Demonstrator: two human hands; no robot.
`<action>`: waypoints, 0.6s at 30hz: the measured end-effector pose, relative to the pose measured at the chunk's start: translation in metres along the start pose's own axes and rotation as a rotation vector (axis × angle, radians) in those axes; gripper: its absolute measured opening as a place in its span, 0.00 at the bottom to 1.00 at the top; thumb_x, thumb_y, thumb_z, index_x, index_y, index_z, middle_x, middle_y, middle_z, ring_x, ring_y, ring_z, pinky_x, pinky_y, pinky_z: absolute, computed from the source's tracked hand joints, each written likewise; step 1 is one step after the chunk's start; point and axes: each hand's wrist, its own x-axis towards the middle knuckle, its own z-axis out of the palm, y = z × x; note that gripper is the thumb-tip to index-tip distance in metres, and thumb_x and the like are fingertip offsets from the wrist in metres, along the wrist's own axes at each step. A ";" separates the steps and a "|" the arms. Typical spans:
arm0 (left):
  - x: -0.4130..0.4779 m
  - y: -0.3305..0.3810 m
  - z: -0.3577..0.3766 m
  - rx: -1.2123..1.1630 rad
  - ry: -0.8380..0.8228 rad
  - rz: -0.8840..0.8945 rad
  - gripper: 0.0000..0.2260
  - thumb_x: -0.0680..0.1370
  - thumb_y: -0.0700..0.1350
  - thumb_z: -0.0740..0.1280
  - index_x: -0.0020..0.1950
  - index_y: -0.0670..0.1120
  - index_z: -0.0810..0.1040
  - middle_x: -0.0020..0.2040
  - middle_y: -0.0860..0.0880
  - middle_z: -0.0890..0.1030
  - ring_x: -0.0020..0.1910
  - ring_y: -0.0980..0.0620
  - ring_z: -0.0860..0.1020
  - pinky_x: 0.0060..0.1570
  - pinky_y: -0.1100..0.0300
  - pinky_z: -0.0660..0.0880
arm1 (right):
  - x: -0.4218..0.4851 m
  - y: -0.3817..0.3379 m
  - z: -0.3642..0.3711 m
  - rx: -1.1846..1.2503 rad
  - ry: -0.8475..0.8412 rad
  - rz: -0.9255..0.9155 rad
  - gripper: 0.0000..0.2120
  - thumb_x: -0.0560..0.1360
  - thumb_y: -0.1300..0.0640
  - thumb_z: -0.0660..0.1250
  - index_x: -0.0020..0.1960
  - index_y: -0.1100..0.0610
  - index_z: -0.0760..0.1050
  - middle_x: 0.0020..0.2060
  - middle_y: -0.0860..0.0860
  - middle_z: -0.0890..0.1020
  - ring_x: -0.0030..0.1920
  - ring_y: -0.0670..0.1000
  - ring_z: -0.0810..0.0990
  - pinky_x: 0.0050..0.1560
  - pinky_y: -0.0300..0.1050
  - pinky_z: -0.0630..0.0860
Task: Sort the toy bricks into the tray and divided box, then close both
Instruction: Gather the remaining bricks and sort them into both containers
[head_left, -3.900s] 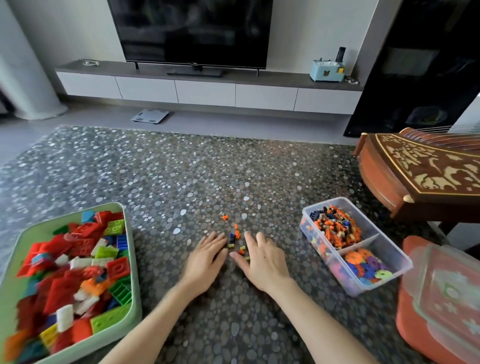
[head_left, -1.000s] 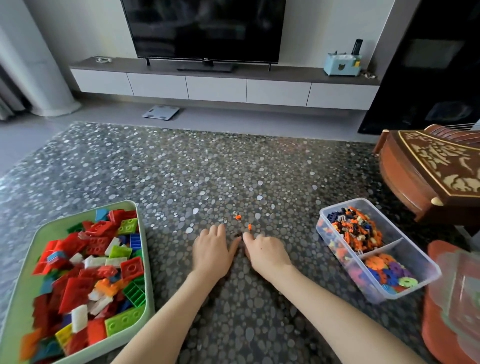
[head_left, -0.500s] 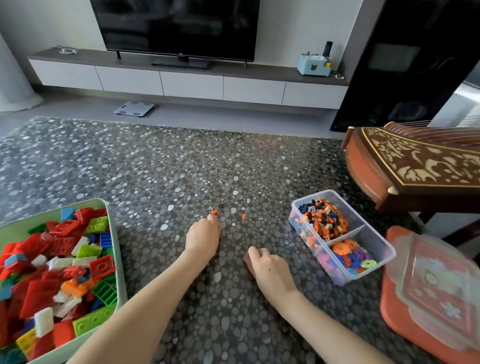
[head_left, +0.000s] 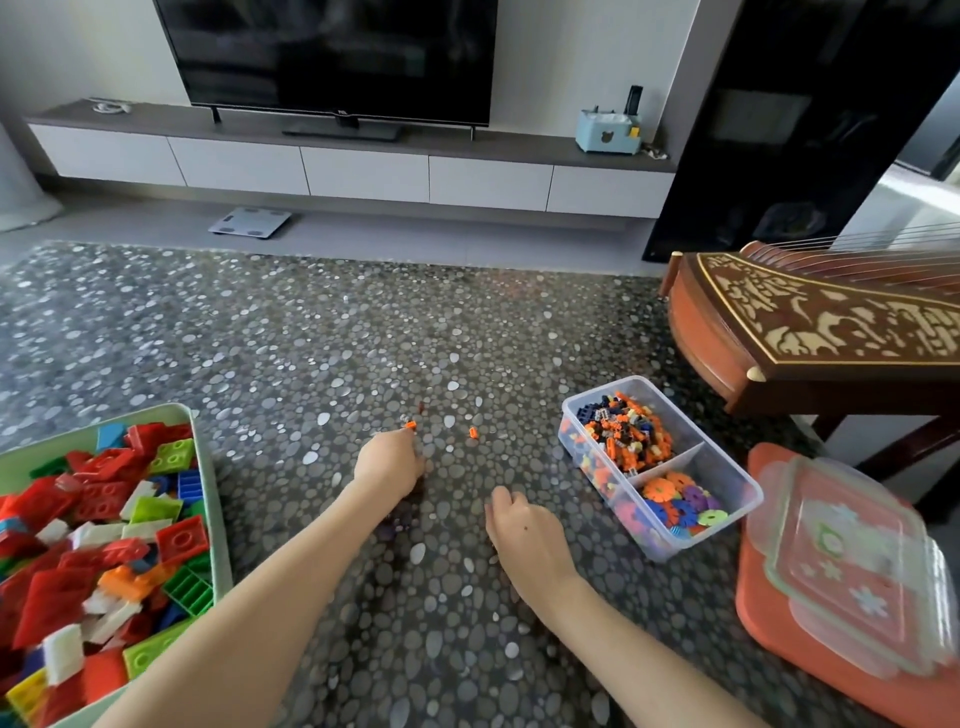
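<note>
Closest in, on the left, the green tray sits open and heaped with big bricks in red, green, white, blue and orange. On the right, a clear lid with a flower print lies flat on an orange-red board.

Both forearms reach out over the pebble-patterned carpet. The right hand rests knuckles up with its fingers curled under, and I cannot tell what is inside it. The left hand is further out, also curled, with its fingertips down at a small orange brick. Whether it pinches that brick is hidden. A second orange brick lies loose just to the right.

The clear divided box stands open beside the right hand. Its near compartment holds flat toothed discs in orange, purple, blue and green. Its far compartment is piled with tiny bricks, mostly orange and black.

Beyond are a carved wooden stringed instrument, a floor scale and a television.

Four seconds back both hands lay flat, side by side, around a little cluster of bricks. Now they are apart and curled, and that cluster is out of sight. Tray and box fills look the same.
</note>
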 end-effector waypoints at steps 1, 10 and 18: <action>-0.001 -0.002 -0.001 -0.008 -0.013 0.027 0.11 0.80 0.46 0.60 0.56 0.39 0.72 0.50 0.44 0.78 0.52 0.44 0.77 0.42 0.58 0.69 | -0.001 0.001 0.001 -0.007 -0.029 -0.009 0.20 0.54 0.54 0.84 0.31 0.54 0.71 0.20 0.48 0.70 0.15 0.44 0.67 0.16 0.32 0.54; -0.014 -0.013 -0.006 -0.219 0.052 0.017 0.09 0.78 0.48 0.66 0.44 0.44 0.70 0.39 0.49 0.73 0.42 0.50 0.72 0.39 0.60 0.65 | 0.002 0.005 -0.005 0.066 -0.146 -0.004 0.19 0.57 0.58 0.82 0.36 0.56 0.72 0.24 0.49 0.74 0.19 0.46 0.72 0.19 0.33 0.50; -0.015 0.031 -0.030 -0.876 -0.181 -0.052 0.10 0.77 0.47 0.68 0.41 0.41 0.76 0.26 0.49 0.77 0.25 0.53 0.71 0.27 0.62 0.68 | 0.014 0.044 -0.053 0.708 0.067 0.383 0.08 0.80 0.55 0.61 0.44 0.58 0.71 0.34 0.50 0.77 0.34 0.48 0.75 0.35 0.38 0.71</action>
